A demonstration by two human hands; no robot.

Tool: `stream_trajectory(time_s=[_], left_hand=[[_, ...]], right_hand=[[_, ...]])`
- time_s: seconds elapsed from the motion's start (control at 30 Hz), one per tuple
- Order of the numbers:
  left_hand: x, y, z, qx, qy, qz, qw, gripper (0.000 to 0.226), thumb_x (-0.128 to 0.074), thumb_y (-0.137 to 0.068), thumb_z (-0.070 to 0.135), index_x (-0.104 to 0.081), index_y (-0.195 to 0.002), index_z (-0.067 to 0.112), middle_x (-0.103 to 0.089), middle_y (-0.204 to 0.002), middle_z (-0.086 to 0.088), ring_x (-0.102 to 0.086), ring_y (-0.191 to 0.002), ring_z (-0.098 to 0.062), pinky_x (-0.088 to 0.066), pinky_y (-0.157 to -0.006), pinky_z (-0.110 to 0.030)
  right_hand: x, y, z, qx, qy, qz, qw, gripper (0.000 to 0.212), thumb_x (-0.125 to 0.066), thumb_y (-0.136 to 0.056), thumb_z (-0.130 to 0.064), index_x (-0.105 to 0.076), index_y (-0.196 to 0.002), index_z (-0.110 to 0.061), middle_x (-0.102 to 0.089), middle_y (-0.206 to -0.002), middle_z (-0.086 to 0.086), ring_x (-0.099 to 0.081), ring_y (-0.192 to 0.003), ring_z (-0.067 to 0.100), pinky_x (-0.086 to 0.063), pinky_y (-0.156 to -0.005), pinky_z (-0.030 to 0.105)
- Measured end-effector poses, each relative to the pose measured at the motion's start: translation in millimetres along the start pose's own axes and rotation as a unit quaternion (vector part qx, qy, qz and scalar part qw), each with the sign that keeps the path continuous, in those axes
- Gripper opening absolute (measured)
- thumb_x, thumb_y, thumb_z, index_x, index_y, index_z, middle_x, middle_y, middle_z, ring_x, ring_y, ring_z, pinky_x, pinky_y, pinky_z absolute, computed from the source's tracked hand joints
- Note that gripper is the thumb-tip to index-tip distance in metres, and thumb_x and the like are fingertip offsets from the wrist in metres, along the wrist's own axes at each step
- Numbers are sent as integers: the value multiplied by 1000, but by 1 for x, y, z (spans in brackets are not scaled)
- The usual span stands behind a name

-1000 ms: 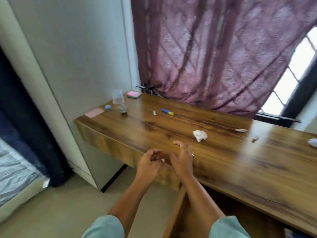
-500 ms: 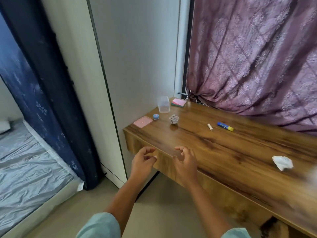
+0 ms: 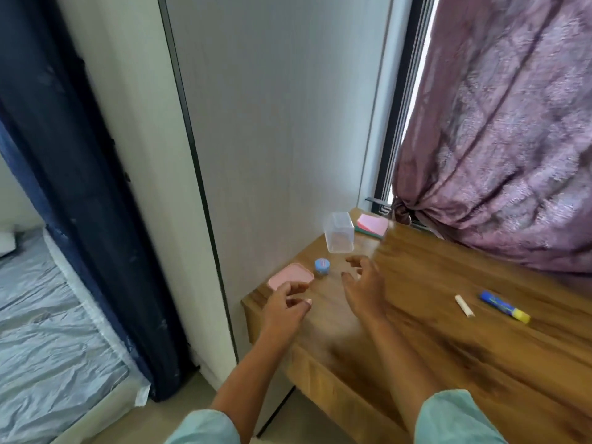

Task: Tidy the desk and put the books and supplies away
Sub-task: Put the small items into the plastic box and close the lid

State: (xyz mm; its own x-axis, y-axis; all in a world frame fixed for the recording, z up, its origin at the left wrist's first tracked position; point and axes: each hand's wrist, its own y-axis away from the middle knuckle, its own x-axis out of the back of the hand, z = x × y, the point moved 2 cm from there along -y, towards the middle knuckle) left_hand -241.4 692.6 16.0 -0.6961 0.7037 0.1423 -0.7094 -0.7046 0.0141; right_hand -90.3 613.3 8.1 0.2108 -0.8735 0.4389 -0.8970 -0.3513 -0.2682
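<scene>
At the left end of the wooden desk [image 3: 448,347] lie a pink lid [image 3: 290,274], a small blue jar [image 3: 322,266], a clear plastic box [image 3: 339,232] and a stack of pink and green sticky notes [image 3: 373,223]. My left hand [image 3: 286,307] hovers just in front of the pink lid with curled, parted fingers and holds nothing. My right hand [image 3: 362,283] is spread open right of the blue jar; the crumpled grey ball seen earlier is hidden behind it. Further right on the desk are a white chalk-like stick [image 3: 464,305] and a blue and yellow glue stick [image 3: 503,306].
A pale wardrobe panel [image 3: 272,123] rises directly behind the desk's left end. A purple curtain [image 3: 496,123] hangs at the back right. A dark blue curtain [image 3: 80,203] and a bed with a grey sheet [image 3: 48,347] are to the left.
The view has swung left and closer to the desk's left end. Both hands have reached forward over the desk toward the pink lid and blue jar. The white crumpled paper is out of view.
</scene>
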Motion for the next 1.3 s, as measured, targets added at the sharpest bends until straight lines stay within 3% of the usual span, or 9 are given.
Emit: stream_trajectory(time_s=[0.17, 0.47, 0.7, 0.83, 0.87, 0.97, 1.1, 1.2, 1.3], left_hand=[[3, -72, 3, 8, 38, 11, 999, 19, -59, -88, 5, -62, -99, 21, -62, -90, 12, -58, -78, 2, -50, -75, -19], [-15, -155, -29, 64, 30, 13, 997, 23, -62, -87, 9, -62, -93, 31, -66, -105, 5, -61, -100, -12, -52, -91, -34], [-53, -199, -35, 69, 48, -61, 995, 23, -59, -90, 5, -63, -103, 23, -64, -111, 2, -61, -104, -15, -54, -85, -27], [-62, -221, -34, 55, 42, -78, 995, 27, -62, -88, 6, -60, -100, 30, -63, -117, 1, -61, -102, -16, -54, -86, -32], [-64, -225, -32, 47, 53, -78, 994, 28, -64, -87, 7, -59, -103, 29, -62, -118, 1, -62, -100, -14, -54, -86, -31], [-72, -232, -27, 34, 84, -91, 992, 47, -74, -80, 19, -52, -122, 23, -56, -125, 3, -59, -104, -11, -52, -82, -22], [-88, -233, -19, -13, 163, -188, 968, 104, -90, -54, 39, -27, -137, 34, -41, -140, 6, -53, -118, -7, -52, -82, -18], [-97, -230, -14, -65, 165, -213, 961, 120, -92, -48, 39, -13, -137, 51, -30, -146, 7, -49, -121, 2, -50, -86, -18], [-101, -232, -13, -116, 98, -203, 967, 128, -88, -42, 55, -2, -136, 61, -26, -150, 6, -37, -134, -6, -42, -103, -31]], right_hand=[[-30, -95, 5, -29, 112, -7, 993, 36, -60, -83, -12, -58, -118, -17, -55, -123, 11, -51, -113, 31, -39, -90, 33], [-70, -178, 29, -141, 199, -75, 967, 77, -69, -77, -52, -35, -140, -23, -39, -141, 11, -41, -126, 36, -39, -101, 44], [-88, -197, 46, -156, 185, -47, 969, 73, -71, -76, -44, -33, -138, -30, -50, -132, 7, -48, -120, 34, -44, -93, 39], [-75, -203, 53, -226, 4, 6, 974, 60, -67, -80, -38, -39, -131, -24, -55, -125, 10, -55, -108, 32, -51, -86, 42], [-69, -202, 55, -289, -127, 24, 949, 54, -65, -82, -39, -41, -128, -22, -55, -125, 12, -56, -105, 32, -53, -80, 42], [-54, -186, 54, -413, -470, 44, 779, 51, -58, -87, -42, -44, -128, -16, -52, -124, 17, -57, -102, 32, -54, -67, 35], [-39, -160, 43, -398, -492, -4, 775, 44, -49, -91, -39, -54, -124, -9, -59, -117, 18, -63, -87, 30, -54, -54, 31], [-32, -140, 34, -433, -468, -64, 768, 43, -41, -96, -38, -58, -117, -5, -65, -99, 17, -62, -58, 16, -53, -56, 26], [-22, -127, 39, -446, -413, -81, 790, 37, -41, -97, -23, -57, -121, 1, -58, -59, 4, -50, -38, 7, -46, -39, 16]])
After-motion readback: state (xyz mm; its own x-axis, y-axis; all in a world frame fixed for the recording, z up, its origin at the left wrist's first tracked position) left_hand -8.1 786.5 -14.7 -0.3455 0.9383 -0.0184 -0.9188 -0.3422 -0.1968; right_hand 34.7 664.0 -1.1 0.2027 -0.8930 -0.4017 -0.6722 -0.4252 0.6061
